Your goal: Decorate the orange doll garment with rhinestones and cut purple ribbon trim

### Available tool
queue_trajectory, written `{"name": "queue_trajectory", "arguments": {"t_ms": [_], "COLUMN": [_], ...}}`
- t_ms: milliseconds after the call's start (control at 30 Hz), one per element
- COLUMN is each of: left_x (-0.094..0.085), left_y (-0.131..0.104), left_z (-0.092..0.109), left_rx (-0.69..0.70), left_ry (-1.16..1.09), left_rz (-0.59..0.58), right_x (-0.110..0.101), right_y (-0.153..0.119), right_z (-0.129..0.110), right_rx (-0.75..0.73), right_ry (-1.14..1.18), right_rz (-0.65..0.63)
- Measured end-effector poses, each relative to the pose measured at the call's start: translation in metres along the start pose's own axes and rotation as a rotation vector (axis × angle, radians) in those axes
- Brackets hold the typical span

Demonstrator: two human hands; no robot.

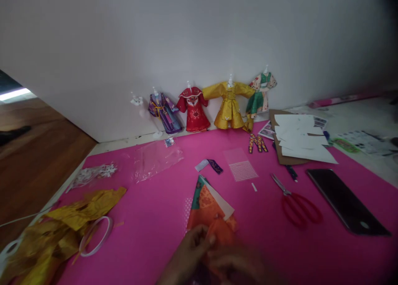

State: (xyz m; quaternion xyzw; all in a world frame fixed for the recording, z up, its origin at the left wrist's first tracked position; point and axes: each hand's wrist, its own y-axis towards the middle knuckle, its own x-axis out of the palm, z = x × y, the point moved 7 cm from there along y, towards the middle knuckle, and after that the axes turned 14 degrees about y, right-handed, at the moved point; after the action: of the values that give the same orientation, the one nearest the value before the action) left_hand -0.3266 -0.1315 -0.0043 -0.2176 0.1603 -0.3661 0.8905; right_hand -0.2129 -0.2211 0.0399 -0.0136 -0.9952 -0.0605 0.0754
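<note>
At the bottom middle, my left hand [190, 252] is closed, thumb and fingers pinching a piece of orange cloth [221, 231]. My right hand [233, 262], blurred, has its fingers curled against the lower part of the same cloth. Just beyond lies a patterned orange piece [207, 198] with a green border and a white flap, partly covered by the held cloth. Farther off are a purple and pale strip [214, 166] and a sheet of small white dots [243, 170]. Something dark purple shows below my hands, too hidden to name.
Red-handled scissors [300, 206] and a black phone-like slab [348, 202] lie right. White paper pieces [301, 138] rest on brown card. Left are yellow fabric [83, 208], a tape roll [96, 237] and a clear bag [158, 158]. Small doll outfits [193, 111] line the wall.
</note>
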Motion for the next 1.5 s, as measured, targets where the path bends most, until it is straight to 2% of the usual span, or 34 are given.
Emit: {"name": "queue_trajectory", "arguments": {"t_ms": [167, 267, 333, 467, 533, 667, 800, 867, 967, 1100, 1167, 1267, 1367, 1500], "left_x": [0.012, 0.016, 0.021, 0.03, 0.03, 0.02, 0.004, 0.003, 0.012, 0.017, 0.022, 0.026, 0.033, 0.042], "left_y": [-0.003, -0.01, -0.017, -0.025, -0.023, -0.012, -0.004, -0.002, 0.0, 0.005, 0.004, 0.0, 0.0, 0.004], "left_z": [0.008, 0.019, 0.027, 0.039, 0.039, 0.031, 0.026, 0.03, 0.033, 0.026, 0.023, 0.022, 0.022, 0.026], "left_rx": [0.036, 0.073, 0.094, 0.115, 0.102, 0.108, 0.184, 0.238, 0.219, 0.122, 0.1, 0.076, 0.049, 0.136], "left_ry": [-0.041, -0.069, -0.082, -0.127, -0.117, -0.055, -0.019, 0.032, -0.044, -0.364, -0.435, -0.463, -0.429, -0.329], "left_rz": [-0.185, -0.28, -0.349, -0.469, -0.455, -0.358, -0.192, -0.156, -0.207, -0.185, -0.227, -0.243, -0.244, -0.231], "right_x": [-0.061, -0.079, -0.076, -0.05, -0.048, -0.072, -0.107, -0.113, -0.114, -0.117, -0.119, -0.121, -0.118, -0.106], "right_y": [-0.005, -0.005, -0.001, 0.007, 0.008, 0.0, -0.005, -0.002, 0.003, 0.0, -0.004, -0.009, -0.01, -0.007], "right_z": [-0.001, 0.008, 0.015, 0.02, 0.019, 0.012, -0.016, -0.031, -0.041, -0.04, -0.038, -0.033, -0.027, -0.022], "right_rx": [0.118, 0.22, 0.28, 0.385, 0.407, 0.391, 0.283, 0.259, 0.247, 0.259, 0.261, 0.271, 0.284, 0.309], "right_ry": [-0.113, -0.049, 0.122, 0.525, 0.581, 0.61, 0.341, 0.233, 0.212, 0.378, 0.506, 0.663, 0.745, 0.795], "right_rz": [0.325, 0.381, 0.355, 0.162, 0.161, 0.352, 0.542, 0.551, 0.542, 0.615, 0.641, 0.647, 0.593, 0.484]}}
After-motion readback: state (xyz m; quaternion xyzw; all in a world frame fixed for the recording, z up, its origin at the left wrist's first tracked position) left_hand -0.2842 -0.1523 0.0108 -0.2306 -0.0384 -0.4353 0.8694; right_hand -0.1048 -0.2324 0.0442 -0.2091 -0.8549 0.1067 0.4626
